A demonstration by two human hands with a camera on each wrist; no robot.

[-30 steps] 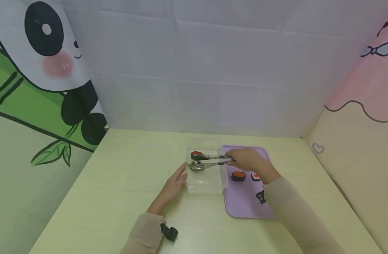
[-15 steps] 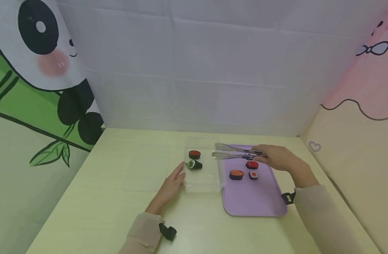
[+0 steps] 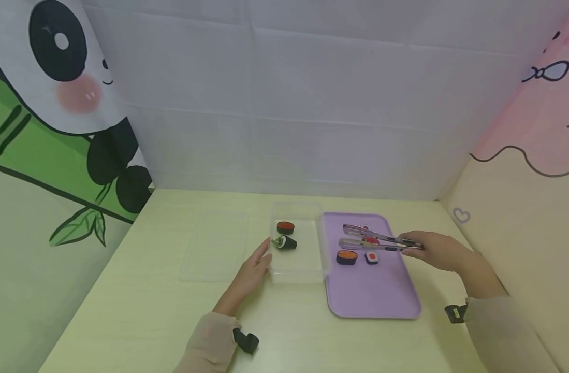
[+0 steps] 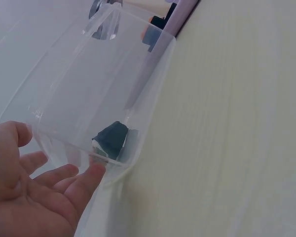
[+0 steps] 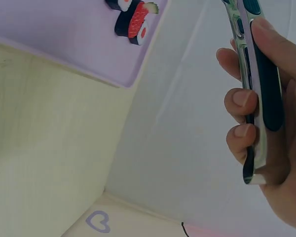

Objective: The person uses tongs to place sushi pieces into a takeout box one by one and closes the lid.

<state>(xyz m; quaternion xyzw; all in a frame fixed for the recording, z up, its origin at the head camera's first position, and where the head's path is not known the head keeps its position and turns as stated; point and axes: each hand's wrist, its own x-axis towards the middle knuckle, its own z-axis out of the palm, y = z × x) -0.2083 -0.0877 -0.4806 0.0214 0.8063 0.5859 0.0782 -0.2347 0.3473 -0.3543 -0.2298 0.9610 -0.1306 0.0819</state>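
My left hand (image 3: 248, 273) touches the left wall of a clear plastic box (image 3: 307, 261), its fingers loosely spread in the left wrist view. Inside the box lie a red-topped sushi piece (image 3: 286, 228) and a dark hand roll (image 3: 288, 242) with a green tip. My right hand (image 3: 435, 252) grips metal tongs (image 5: 267, 84) by their dark-padded handle. Their arms are spread apart over the purple tray (image 3: 373, 298), with nothing between the tips. On the tray sit an orange-topped sushi piece (image 3: 347, 258), a small roll (image 3: 371, 258) and a red-topped piece (image 3: 370, 241) partly behind the tongs.
A clear flat lid (image 3: 216, 248) lies on the table left of the box. Another small roll (image 3: 365, 227) sits at the tray's back. The box stands against the tray's left edge. A pale wall covering (image 3: 284, 129) rises behind the table.
The tongs have come away from the hand roll, leaving it in the box. My right hand has carried them right, over the tray. My left hand has stayed at the box.
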